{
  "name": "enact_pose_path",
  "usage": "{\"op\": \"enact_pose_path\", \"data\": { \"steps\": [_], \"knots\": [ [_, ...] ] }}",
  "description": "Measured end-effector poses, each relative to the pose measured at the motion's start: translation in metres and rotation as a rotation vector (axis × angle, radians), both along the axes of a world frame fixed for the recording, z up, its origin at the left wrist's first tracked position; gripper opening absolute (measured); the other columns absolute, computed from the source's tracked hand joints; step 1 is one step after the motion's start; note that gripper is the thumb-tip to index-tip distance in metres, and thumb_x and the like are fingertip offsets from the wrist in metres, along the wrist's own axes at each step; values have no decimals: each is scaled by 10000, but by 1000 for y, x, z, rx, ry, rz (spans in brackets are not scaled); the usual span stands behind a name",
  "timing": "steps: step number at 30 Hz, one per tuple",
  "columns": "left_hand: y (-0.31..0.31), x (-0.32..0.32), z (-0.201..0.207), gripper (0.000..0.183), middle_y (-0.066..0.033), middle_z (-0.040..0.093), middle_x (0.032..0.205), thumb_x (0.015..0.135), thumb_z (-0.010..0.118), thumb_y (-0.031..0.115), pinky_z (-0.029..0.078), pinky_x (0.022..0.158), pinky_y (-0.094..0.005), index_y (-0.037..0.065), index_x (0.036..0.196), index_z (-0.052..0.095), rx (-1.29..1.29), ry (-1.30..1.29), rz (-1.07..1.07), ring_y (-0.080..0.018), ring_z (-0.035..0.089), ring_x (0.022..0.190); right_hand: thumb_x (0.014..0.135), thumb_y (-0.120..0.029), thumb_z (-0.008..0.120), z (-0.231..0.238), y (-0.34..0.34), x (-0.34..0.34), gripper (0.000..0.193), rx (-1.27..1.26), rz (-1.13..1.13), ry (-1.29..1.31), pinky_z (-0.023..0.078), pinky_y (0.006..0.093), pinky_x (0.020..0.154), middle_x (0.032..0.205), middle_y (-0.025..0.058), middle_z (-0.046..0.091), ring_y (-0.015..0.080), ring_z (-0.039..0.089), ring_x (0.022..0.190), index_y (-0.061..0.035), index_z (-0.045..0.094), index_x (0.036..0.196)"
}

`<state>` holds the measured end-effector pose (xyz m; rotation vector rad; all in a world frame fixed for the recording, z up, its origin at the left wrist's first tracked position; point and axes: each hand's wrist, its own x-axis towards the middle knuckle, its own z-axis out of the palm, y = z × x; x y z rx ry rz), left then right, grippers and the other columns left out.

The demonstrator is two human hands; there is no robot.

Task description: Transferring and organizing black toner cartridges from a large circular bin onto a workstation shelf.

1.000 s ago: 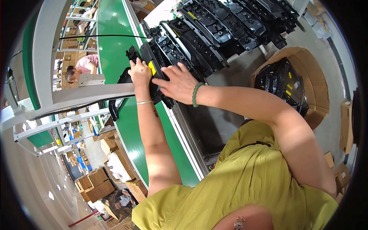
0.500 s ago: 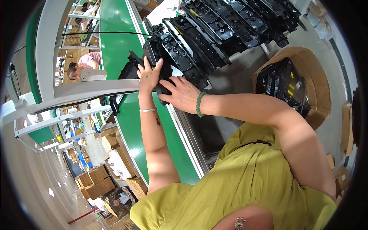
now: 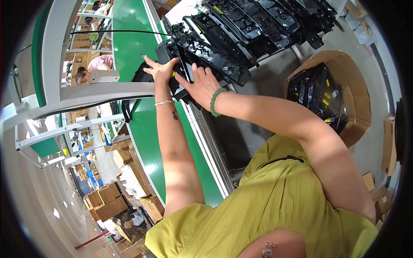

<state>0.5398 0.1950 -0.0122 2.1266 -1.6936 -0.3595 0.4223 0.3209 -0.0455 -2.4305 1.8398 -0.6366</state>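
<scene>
My left hand, with a bangle on its wrist, has its fingers spread over a black plastic housing at the edge of the green conveyor belt. The thumb points up beside a small yellow spot on the part. My right hand, wearing a green bead bracelet, reaches in from the right with fingers stretched out over the same part. Just beyond it lies a long black frame part with silvery patches. The undersides of both hands are hidden.
Several black plastic assemblies lie in a row on the right. A big cardboard box holds more black parts. A white metal post and crossbar stand left, with a black cable running across. A person in pink works beyond the belt.
My left hand has shifted slightly left and its fingers have spread. My right hand has moved up and right, its fingers straighter. The black parts beneath have shifted, and the long frame lies differently.
</scene>
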Motion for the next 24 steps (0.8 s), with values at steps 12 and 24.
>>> {"op": "enact_pose_path", "data": {
  "steps": [12,24],
  "knots": [
    [-5,7,8,1208,-344,262,1288,432,823,333,342,973,-386,77,1371,107,59,-28,-23,-400,304,1219,760,-176,576,9,-20,-8,656,345,46,-330,513,377,607,1006,231,504,312,623,738,-57,236,1308],
    [-5,21,-12,1099,-287,387,1254,524,737,506,364,942,-393,109,1377,169,66,63,-24,-392,436,1123,700,-212,637,14,8,-32,535,30,23,-164,473,394,708,1192,154,402,279,512,982,-58,432,1169]
  ]
}}
